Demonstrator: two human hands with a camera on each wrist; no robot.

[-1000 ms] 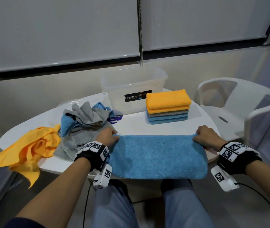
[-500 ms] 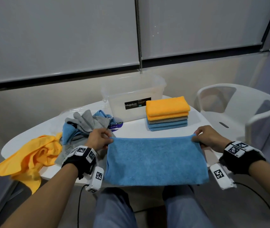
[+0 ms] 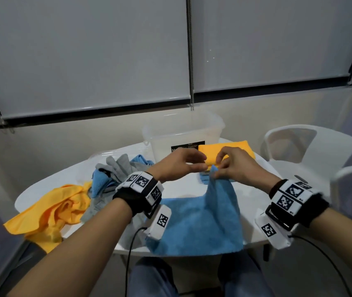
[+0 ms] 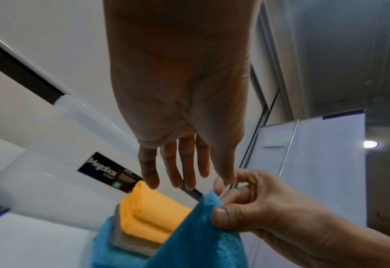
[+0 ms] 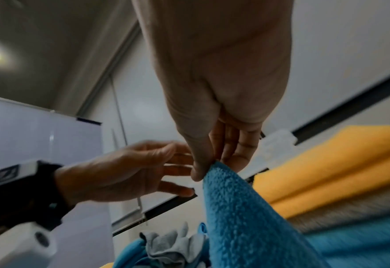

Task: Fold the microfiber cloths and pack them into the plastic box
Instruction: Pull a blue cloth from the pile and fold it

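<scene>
My right hand (image 3: 234,166) pinches the raised corner of the blue cloth (image 3: 200,219) between thumb and fingers; the rest of the cloth drapes down onto the white table (image 3: 42,189) near its front edge. My left hand (image 3: 177,163) hovers just beside that corner, fingers straight and loose, holding nothing. The plastic box (image 3: 183,133) stands behind, the folded stack (image 3: 237,148) touching its right side. Unfolded cloths (image 3: 115,170) lie left.

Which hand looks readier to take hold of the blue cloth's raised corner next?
The left hand, probably: it is open, fingers straight, right beside the corner of the blue cloth that the right hand pinches up.
</scene>
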